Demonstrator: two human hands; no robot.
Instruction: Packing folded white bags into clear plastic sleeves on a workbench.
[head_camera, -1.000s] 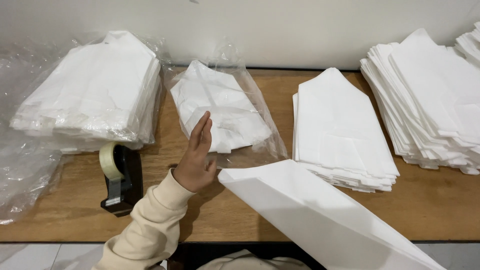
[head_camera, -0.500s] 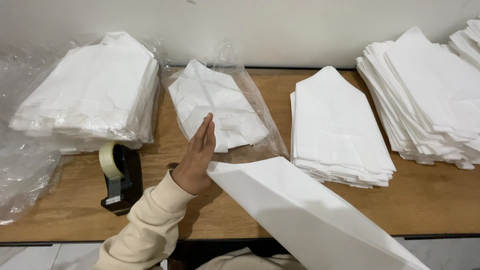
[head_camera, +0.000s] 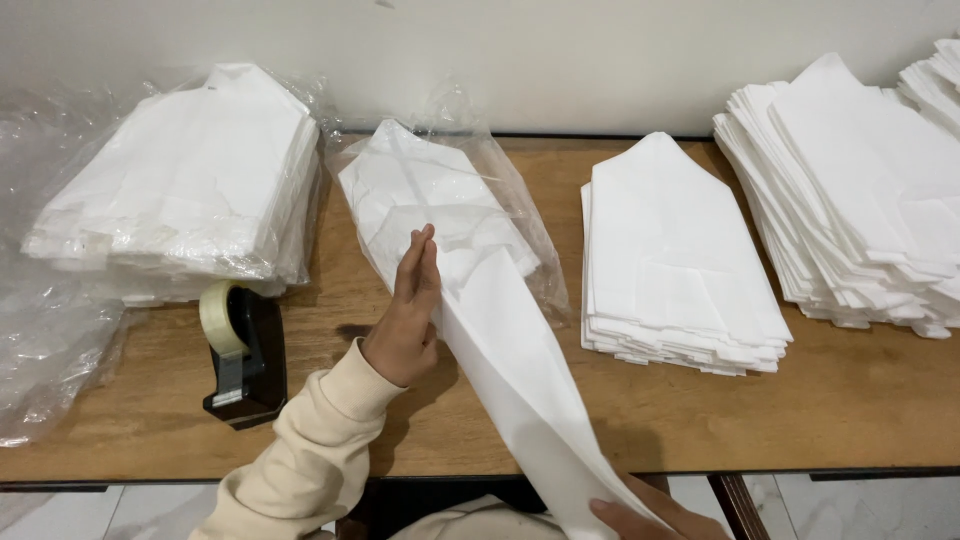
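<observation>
Near the middle of the frame the left hand (head_camera: 408, 318) stands edge-on with its fingers straight and pressed together, flat against the left side of a long white folded paper sheet (head_camera: 510, 370) that runs from the centre down to the lower edge. There the right hand (head_camera: 650, 517), only partly in view, pinches the sheet's lower end between thumb and fingers. The sheet's upper tip lies over a small stack of white sheets in a clear plastic bag (head_camera: 440, 215) at upper centre. The step in hand looks like pressing or aligning a fold: it would go best with the flat hand kept firm along the edge and the lower end held taut. A tape dispenser (head_camera: 240, 350) sits on the wooden bench (head_camera: 860, 410) at left, below a bagged stack (head_camera: 190, 185); two loose stacks (head_camera: 670, 260) lie to the right.
</observation>
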